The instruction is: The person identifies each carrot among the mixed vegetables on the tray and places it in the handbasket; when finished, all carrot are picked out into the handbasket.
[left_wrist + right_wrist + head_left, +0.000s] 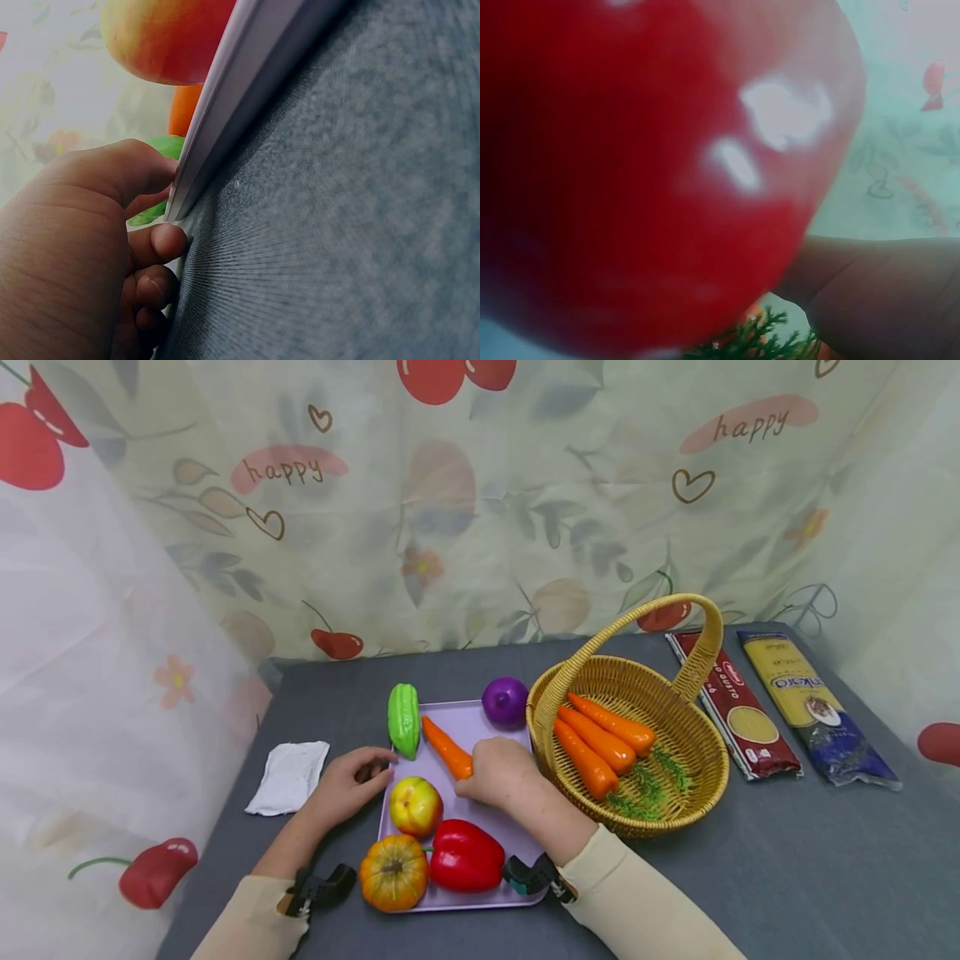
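My right hand (506,772) grips an orange carrot (447,749) by its thick end over the lavender tray (468,717). Green carrot leaves (761,337) show low in the right wrist view, largely hidden behind a red bell pepper (467,857). At the tray's left edge, my left hand (348,785) pinches the rim (196,142) between thumb and fingers. Near that hand lie a red-yellow peach-like fruit (416,806) and a ribbed green vegetable (404,721). A small orange pumpkin (393,872) sits at the tray's front left corner.
A wicker basket (708,781) with a tall handle stands right of the tray, holding several carrots (600,739). A purple onion (505,702) sits at the tray's back right. Two pasta packets (738,710) lie far right; a folded white cloth (287,778) lies left.
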`<state>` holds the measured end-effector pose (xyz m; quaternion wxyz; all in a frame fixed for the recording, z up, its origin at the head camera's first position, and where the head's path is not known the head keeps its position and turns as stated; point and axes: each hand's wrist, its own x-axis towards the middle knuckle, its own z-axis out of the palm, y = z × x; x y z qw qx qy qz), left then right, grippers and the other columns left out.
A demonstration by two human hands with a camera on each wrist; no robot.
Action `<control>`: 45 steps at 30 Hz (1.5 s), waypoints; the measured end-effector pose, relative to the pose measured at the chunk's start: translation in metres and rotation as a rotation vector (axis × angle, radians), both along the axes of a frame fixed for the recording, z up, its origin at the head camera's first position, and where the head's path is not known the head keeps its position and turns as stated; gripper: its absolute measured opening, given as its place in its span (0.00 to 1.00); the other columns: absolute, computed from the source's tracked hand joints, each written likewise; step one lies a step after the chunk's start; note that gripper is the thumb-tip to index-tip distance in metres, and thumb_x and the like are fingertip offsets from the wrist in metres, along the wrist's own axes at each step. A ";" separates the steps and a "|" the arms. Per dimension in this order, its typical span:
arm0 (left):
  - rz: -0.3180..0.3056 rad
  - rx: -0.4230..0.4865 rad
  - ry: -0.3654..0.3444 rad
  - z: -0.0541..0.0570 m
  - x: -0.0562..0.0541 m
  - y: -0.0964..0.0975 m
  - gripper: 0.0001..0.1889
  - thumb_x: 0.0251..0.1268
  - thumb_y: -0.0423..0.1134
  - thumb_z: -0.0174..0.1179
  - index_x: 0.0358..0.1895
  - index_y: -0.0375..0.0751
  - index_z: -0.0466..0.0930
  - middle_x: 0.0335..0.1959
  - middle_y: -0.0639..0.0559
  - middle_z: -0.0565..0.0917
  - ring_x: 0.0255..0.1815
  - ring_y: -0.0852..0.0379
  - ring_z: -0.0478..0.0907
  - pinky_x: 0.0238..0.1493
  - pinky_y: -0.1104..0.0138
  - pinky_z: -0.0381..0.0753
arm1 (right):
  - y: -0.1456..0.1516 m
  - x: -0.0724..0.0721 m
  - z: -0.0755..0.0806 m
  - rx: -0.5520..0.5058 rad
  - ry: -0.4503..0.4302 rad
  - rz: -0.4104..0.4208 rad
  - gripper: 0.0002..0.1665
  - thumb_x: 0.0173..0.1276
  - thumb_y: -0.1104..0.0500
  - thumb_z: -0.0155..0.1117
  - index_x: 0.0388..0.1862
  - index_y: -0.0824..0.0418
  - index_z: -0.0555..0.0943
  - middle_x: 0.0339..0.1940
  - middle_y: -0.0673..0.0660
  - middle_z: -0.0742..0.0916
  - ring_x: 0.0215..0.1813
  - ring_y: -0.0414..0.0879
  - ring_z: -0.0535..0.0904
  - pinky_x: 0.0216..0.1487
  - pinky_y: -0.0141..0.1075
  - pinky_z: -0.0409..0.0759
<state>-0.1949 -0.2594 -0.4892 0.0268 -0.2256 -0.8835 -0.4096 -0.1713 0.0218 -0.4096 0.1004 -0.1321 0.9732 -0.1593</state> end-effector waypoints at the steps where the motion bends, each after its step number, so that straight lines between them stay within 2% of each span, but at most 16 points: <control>1: 0.000 0.001 0.001 0.000 0.000 0.000 0.11 0.69 0.37 0.68 0.52 0.43 0.85 0.30 0.56 0.75 0.28 0.57 0.71 0.32 0.67 0.70 | 0.000 0.000 0.000 0.007 -0.004 -0.007 0.22 0.59 0.42 0.74 0.24 0.57 0.77 0.19 0.52 0.79 0.22 0.48 0.73 0.26 0.37 0.68; 8: 0.004 -0.001 0.003 -0.001 0.000 -0.001 0.11 0.68 0.37 0.68 0.51 0.44 0.85 0.30 0.56 0.75 0.28 0.57 0.71 0.32 0.67 0.70 | 0.000 0.003 0.009 0.009 -0.030 -0.064 0.24 0.57 0.37 0.73 0.24 0.55 0.78 0.18 0.51 0.80 0.21 0.46 0.75 0.25 0.37 0.70; 14: 0.007 0.001 -0.005 -0.001 0.000 0.000 0.11 0.69 0.39 0.68 0.51 0.44 0.85 0.30 0.56 0.75 0.29 0.57 0.71 0.33 0.67 0.70 | 0.002 0.013 0.027 -0.037 0.036 -0.109 0.24 0.55 0.38 0.72 0.26 0.56 0.78 0.20 0.52 0.80 0.21 0.46 0.75 0.22 0.37 0.72; 20: 0.008 0.003 -0.014 -0.001 -0.001 0.000 0.11 0.69 0.40 0.68 0.52 0.44 0.85 0.31 0.55 0.76 0.30 0.56 0.72 0.34 0.67 0.70 | 0.005 0.031 0.054 -0.083 0.132 -0.117 0.24 0.55 0.39 0.72 0.35 0.55 0.77 0.25 0.50 0.79 0.25 0.46 0.75 0.25 0.37 0.74; 28: -0.002 0.009 -0.013 -0.001 0.000 -0.001 0.11 0.70 0.38 0.67 0.52 0.43 0.85 0.31 0.55 0.76 0.30 0.56 0.72 0.33 0.67 0.71 | 0.019 0.065 0.093 -0.178 0.237 -0.095 0.24 0.53 0.43 0.72 0.45 0.53 0.79 0.32 0.48 0.77 0.29 0.44 0.74 0.29 0.38 0.74; 33: -0.006 0.017 -0.014 0.001 0.000 0.000 0.12 0.70 0.38 0.67 0.53 0.42 0.85 0.31 0.55 0.76 0.30 0.56 0.71 0.33 0.67 0.70 | 0.034 0.084 0.114 -0.271 0.270 -0.106 0.27 0.53 0.46 0.73 0.52 0.51 0.80 0.33 0.44 0.82 0.28 0.43 0.74 0.30 0.38 0.74; 37: -0.004 0.013 -0.006 0.000 0.000 0.000 0.11 0.69 0.37 0.67 0.52 0.42 0.85 0.30 0.55 0.76 0.29 0.57 0.71 0.33 0.67 0.70 | 0.052 0.095 0.127 -0.329 0.300 -0.116 0.29 0.54 0.48 0.71 0.56 0.51 0.79 0.27 0.45 0.82 0.24 0.44 0.72 0.27 0.40 0.71; 45: 0.002 0.000 0.017 0.000 0.000 0.001 0.11 0.68 0.35 0.68 0.51 0.41 0.85 0.30 0.56 0.75 0.28 0.57 0.71 0.32 0.67 0.70 | 0.090 0.107 0.143 -0.383 0.456 -0.127 0.28 0.56 0.52 0.74 0.57 0.51 0.79 0.31 0.46 0.83 0.22 0.44 0.68 0.26 0.41 0.66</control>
